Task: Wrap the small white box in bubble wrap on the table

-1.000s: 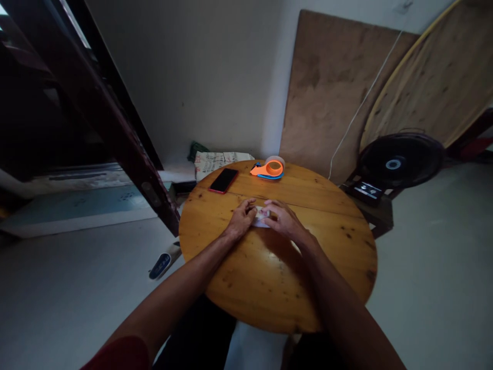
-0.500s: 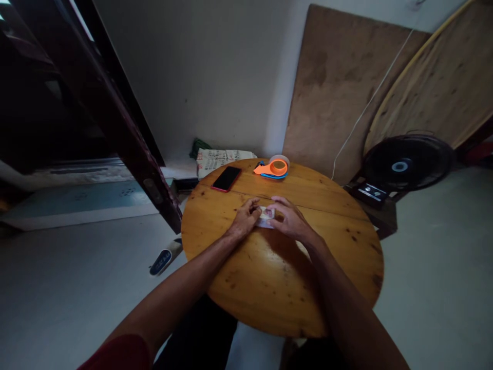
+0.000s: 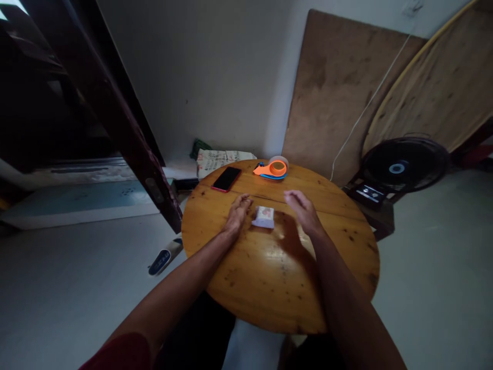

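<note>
A small whitish packet (image 3: 264, 217) with a reddish print lies on the round wooden table (image 3: 265, 288), between my hands. Just left of it, my left hand (image 3: 238, 213) rests on the tabletop with its fingers stretched out, apart from the packet. My right hand (image 3: 303, 209) is raised a little above the table to the right of the packet, casting a shadow below; its fingers are extended and hold nothing. Too little detail shows to tell what the packet contains.
Toward the table's far side lie an orange and blue tape dispenser (image 3: 275, 168) and a black phone with a red edge (image 3: 227, 179). A dark fan (image 3: 402, 167) stands to the right. A dark door frame (image 3: 127, 128) rises at the left, above a shoe (image 3: 164, 257) on the floor.
Both hands have let go of the small packet and moved apart, the left hand leftward and the right hand rightward. The packet stays on the table, now fully visible.
</note>
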Tool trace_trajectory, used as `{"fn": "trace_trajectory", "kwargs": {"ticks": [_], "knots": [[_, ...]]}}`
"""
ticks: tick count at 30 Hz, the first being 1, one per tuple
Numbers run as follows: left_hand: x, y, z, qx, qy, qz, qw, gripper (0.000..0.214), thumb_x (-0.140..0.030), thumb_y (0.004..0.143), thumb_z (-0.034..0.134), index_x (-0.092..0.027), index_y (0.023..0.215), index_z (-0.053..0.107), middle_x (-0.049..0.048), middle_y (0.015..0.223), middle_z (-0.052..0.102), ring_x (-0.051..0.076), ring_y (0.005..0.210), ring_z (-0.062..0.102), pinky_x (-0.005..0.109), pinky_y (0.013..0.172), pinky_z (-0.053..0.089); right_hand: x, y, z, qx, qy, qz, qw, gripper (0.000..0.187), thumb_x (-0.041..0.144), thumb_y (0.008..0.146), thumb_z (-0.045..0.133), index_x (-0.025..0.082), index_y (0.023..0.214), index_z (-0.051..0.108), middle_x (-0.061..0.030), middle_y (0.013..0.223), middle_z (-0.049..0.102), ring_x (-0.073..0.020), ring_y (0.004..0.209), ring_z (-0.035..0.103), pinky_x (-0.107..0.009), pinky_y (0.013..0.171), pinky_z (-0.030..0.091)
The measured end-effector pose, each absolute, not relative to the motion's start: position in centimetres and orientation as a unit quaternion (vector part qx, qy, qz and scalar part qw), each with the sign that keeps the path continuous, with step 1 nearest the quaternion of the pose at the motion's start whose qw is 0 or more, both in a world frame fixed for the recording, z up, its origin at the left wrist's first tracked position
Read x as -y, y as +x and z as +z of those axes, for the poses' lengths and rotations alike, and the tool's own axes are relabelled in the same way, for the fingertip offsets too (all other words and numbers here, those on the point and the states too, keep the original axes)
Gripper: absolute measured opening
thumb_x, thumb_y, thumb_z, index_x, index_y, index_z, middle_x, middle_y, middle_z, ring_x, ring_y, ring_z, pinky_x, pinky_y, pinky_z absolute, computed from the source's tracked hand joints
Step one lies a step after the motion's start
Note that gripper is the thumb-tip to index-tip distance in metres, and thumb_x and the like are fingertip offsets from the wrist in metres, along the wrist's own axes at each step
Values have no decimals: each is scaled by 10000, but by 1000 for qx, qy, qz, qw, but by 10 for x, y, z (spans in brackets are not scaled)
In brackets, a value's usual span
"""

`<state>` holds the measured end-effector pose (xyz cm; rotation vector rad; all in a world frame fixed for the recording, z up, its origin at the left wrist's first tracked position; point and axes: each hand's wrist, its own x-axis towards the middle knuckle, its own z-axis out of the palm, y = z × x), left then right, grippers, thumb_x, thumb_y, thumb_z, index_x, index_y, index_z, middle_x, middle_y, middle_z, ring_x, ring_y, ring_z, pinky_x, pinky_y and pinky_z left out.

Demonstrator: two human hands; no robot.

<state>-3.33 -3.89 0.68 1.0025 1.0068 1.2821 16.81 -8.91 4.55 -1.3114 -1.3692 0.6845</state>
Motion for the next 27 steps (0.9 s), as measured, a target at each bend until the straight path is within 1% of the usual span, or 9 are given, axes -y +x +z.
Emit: {"fn": "trace_trajectory", "kwargs": {"ticks": [1, 3, 6, 8, 16, 21, 24, 27], "knots": [[37, -34, 7, -432, 407, 553, 584, 271, -322, 730, 625, -185, 964, 613, 60, 895, 679, 176, 851, 632, 274, 722, 458, 86, 175, 42, 517, -570, 296, 566, 369, 526, 800, 549, 208, 973, 620, -64, 1093, 669, -225, 1029, 621, -374, 908, 450], [34, -36, 9, -433, 361, 559, 608, 256, -345, 727, 611, -175, 917, 591, 50, 825, 669, 159, 769, 632, 264, 677, 446, 80, 188, 34, 421, -605, 326, 591, 356, 527, 770, 554, 196, 879, 627, -67, 1001, 689, -220, 934, 650, -354, 820, 469], [31, -39, 14, -419, 305, 567, 640, 234, -346, 735, 587, -157, 872, 566, 35, 739, 651, 136, 680, 622, 250, 643, 433, 75, 199, 24, 390, -626, 348, 579, 307, 453, 670, 642, 186, 820, 628, -49, 888, 691, -196, 819, 657, -310, 737, 453], [32, -40, 17, -410, 283, 568, 655, 206, -320, 740, 573, -147, 853, 562, 32, 702, 645, 129, 646, 618, 241, 625, 426, 74, 200, 20, 409, -625, 347, 568, 300, 432, 639, 655, 182, 804, 636, -39, 862, 687, -185, 792, 650, -294, 714, 434], [33, -41, 18, -413, 268, 568, 660, 165, -276, 752, 536, -141, 838, 574, 33, 686, 652, 127, 635, 627, 239, 621, 434, 76, 196, 23, 431, -625, 337, 557, 300, 452, 618, 638, 193, 769, 652, -33, 818, 696, -193, 800, 637, -305, 724, 431], [31, -42, 17, -415, 279, 562, 659, 171, -295, 739, 540, -148, 820, 577, 36, 685, 648, 131, 635, 621, 245, 620, 431, 74, 197, 21, 450, -623, 332, 547, 276, 442, 620, 630, 200, 751, 657, -25, 796, 700, -200, 824, 633, -318, 750, 451], [31, -42, 17, -414, 285, 561, 657, 188, -305, 728, 534, -148, 824, 576, 37, 695, 648, 133, 640, 621, 250, 630, 431, 74, 197, 21, 460, -622, 336, 538, 279, 444, 628, 644, 195, 755, 662, -29, 813, 704, -204, 837, 633, -330, 774, 462], [32, -42, 17, -411, 282, 562, 660, 189, -301, 725, 528, -147, 822, 577, 37, 693, 644, 134, 641, 618, 250, 629, 429, 77, 195, 23, 485, -607, 360, 516, 307, 458, 667, 654, 194, 823, 665, -39, 893, 707, -210, 873, 643, -351, 802, 476]]}}
